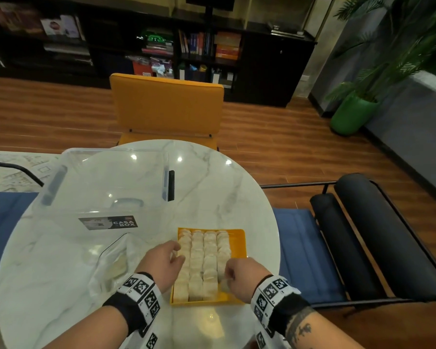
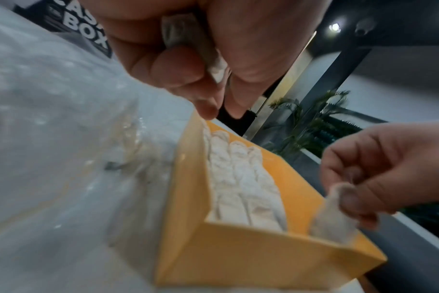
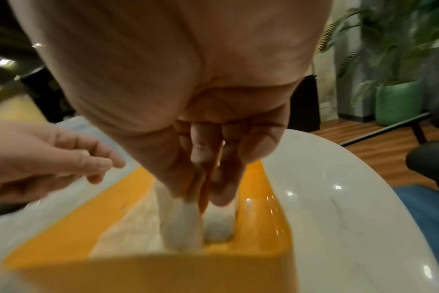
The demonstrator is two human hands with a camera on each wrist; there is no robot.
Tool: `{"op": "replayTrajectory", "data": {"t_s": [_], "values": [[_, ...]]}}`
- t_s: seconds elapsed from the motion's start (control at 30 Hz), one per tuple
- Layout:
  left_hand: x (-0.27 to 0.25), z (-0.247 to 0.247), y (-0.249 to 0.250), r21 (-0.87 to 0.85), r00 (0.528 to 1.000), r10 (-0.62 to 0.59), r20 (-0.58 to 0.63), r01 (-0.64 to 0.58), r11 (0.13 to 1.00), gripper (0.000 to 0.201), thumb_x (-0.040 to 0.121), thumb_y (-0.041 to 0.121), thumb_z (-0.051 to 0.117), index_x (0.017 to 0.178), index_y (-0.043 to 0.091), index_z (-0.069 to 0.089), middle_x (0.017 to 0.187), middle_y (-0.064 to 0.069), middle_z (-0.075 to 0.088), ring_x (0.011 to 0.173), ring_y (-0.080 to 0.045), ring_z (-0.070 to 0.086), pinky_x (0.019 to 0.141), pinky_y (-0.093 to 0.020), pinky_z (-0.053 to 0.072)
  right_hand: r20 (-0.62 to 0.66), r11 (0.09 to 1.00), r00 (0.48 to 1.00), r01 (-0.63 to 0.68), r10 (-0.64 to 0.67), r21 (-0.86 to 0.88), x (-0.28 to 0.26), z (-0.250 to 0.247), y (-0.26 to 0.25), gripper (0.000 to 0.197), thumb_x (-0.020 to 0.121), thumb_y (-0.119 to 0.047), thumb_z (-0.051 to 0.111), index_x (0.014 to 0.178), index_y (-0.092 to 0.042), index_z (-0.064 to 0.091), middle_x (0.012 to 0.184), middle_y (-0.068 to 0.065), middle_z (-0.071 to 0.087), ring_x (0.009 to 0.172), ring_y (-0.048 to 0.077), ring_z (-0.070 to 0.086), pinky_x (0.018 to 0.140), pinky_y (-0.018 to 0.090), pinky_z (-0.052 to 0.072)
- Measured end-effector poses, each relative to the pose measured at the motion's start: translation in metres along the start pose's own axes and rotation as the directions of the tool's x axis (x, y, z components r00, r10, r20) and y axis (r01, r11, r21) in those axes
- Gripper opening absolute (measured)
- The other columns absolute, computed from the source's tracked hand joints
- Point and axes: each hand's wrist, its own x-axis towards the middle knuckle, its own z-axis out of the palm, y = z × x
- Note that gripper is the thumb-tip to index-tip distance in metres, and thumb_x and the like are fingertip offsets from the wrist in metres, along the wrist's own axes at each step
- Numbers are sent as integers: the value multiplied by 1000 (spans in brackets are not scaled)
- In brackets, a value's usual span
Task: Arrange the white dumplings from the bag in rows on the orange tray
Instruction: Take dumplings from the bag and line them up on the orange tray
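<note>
The orange tray (image 1: 238,243) sits near the front of the table and holds several rows of white dumplings (image 1: 204,260). My right hand (image 1: 228,277) pinches one dumpling (image 3: 180,224) upright at the near right end of the rows, just inside the tray's (image 3: 261,208) front wall. My left hand (image 1: 176,255) hovers at the tray's left edge. In the left wrist view its curled fingers grip another dumpling (image 2: 191,41). The clear plastic bag (image 1: 108,268) lies crumpled left of the tray, and its contents are hard to make out.
A clear plastic box (image 1: 106,187) with a "CASA BOX" label stands behind the bag on the round marble table (image 1: 224,185). An orange chair (image 1: 166,107) stands beyond the table, and a black chair (image 1: 388,235) stands to the right.
</note>
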Motion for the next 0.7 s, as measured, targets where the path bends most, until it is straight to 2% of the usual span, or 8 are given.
{"op": "replayTrajectory", "data": {"t_s": [0.07,0.13,0.2,0.27,0.33,0.47,0.7], "values": [[0,1,-9,63,998,-48,50,45,997,39,89,39,61,125,24,55,106,6,61,91,-10,57,80,-22,45,106,990,994,-3,18,-139,3,9,-3,23,90,-11,55,109,-20,63,113,6,62,93,21,58,86,31,53],[-1,3,-15,99,993,-83,84,74,992,44,87,40,62,127,24,52,103,6,59,89,-10,56,79,-23,46,127,980,991,-7,33,-197,9,13,-5,26,92,-10,54,116,-16,60,118,10,61,89,23,54,88,34,52],[-2,5,-17,125,990,-98,99,85,989,43,88,41,61,127,23,54,103,5,60,90,-11,57,80,-23,48,122,977,992,-7,34,-211,15,16,-5,26,93,-12,52,119,-14,58,117,12,61,89,24,54,85,35,51],[0,5,-17,125,989,-105,106,91,988,42,88,40,61,126,23,56,104,5,62,89,-11,57,80,-23,47,118,970,992,-25,55,-242,23,18,-5,27,93,-11,52,119,-14,59,117,11,62,96,26,60,84,34,50],[1,5,-17,124,988,-108,109,95,988,41,87,40,61,125,24,56,104,5,62,88,-11,56,77,-22,46,84,968,993,-59,82,-242,31,19,-6,26,92,-12,54,116,-18,62,115,8,63,101,26,63,84,33,52],[3,3,-15,129,986,-113,120,98,987,39,87,41,62,124,26,56,102,8,59,85,-9,55,71,-20,42,29,965,990,-129,140,-229,46,17,-5,23,93,-14,55,111,-21,67,114,4,64,102,24,64,83,32,53],[2,1,-15,121,986,-116,121,101,988,41,86,42,63,124,29,55,100,10,59,89,-8,57,77,-21,46,-7,964,987,-160,163,-210,61,15,-1,21,91,-15,58,108,-22,69,112,3,67,100,24,65,84,32,54]]}}
